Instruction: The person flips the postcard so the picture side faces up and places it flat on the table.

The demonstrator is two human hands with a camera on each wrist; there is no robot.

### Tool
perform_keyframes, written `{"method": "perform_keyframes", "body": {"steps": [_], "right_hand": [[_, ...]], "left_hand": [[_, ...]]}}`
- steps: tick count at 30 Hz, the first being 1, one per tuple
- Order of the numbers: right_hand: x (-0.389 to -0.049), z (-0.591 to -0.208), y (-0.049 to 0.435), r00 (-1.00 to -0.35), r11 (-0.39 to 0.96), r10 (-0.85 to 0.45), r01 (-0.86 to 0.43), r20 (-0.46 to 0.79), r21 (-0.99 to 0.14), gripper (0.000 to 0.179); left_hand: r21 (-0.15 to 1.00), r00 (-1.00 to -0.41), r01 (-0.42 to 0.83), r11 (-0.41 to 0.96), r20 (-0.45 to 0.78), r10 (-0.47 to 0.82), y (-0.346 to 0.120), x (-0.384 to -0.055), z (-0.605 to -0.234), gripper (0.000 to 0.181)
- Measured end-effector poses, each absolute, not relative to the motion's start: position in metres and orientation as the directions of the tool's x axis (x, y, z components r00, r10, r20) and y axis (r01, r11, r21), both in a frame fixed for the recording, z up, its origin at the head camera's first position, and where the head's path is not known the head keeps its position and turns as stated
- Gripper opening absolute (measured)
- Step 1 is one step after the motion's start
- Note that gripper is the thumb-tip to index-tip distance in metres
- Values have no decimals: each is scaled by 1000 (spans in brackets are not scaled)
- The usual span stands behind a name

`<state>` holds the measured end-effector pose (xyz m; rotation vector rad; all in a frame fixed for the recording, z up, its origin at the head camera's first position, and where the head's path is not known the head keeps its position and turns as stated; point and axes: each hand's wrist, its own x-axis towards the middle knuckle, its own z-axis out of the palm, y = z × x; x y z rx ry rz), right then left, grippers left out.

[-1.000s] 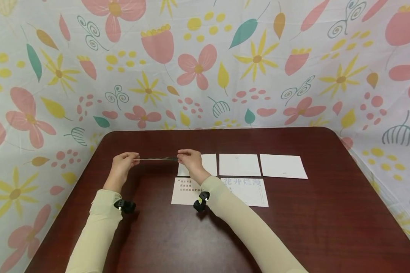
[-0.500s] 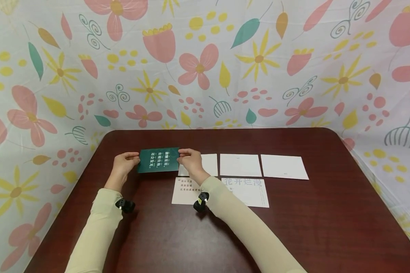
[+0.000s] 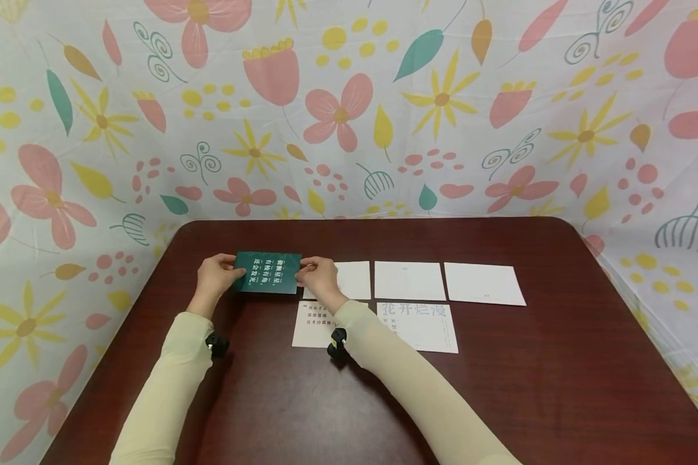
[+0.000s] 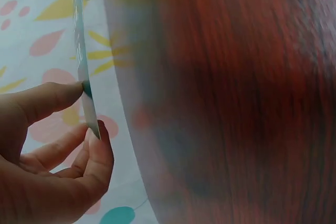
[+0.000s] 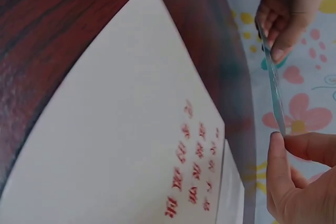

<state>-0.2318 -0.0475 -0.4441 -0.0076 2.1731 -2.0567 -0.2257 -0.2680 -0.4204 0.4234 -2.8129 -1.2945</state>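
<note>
A dark green card (image 3: 267,272) printed with white characters is stretched between both hands at the back left of the table. My left hand (image 3: 214,279) pinches its left edge between thumb and fingers; the left wrist view shows the card edge-on in that pinch (image 4: 86,77). By its right edge, my right hand (image 3: 321,281) grips the same card with thumb and fingertips. In the right wrist view the card (image 5: 275,93) appears as a thin strip held at both ends. Partly behind the right hand lies a white card (image 3: 355,279).
Two more white cards, a middle one (image 3: 409,281) and a right one (image 3: 485,284), continue the back row. In front lie a cream card with red-brown writing (image 3: 311,332) and a white card with blue lettering (image 3: 421,332). A floral cloth (image 3: 349,181) hangs behind the table (image 3: 558,374).
The green card was edge-on a second ago, then turned its printed face up toward the head camera. Both hands have since shifted slightly, and the left thumb now lies over the card's face.
</note>
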Motion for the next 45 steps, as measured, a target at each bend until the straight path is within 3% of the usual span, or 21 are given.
{"method": "perform_keyframes", "body": {"steps": [9,20,39,45], "right_hand": [[-233,-453,-56,-982,294,-141,79,-125,-952,46],[-236,-454,-65,-981,487,-154,25,-114,-873,51],[-231,-442,-56,-968,479,-234,-30,-95,-877,41],[-234,-434,-38,-969,414,-236,-37,-68,-909,35]], "left_hand": [[656,-963,-262,708,-133,-233,-269,-231,-431,52],[584,-963,-269,765,-148,-226,-264,-236,-433,54],[527,-972,-233,817,-111,-206,-257,-238,-437,51],[612,-981,-169,773,-26,-194,-239,-235,-429,44]]}}
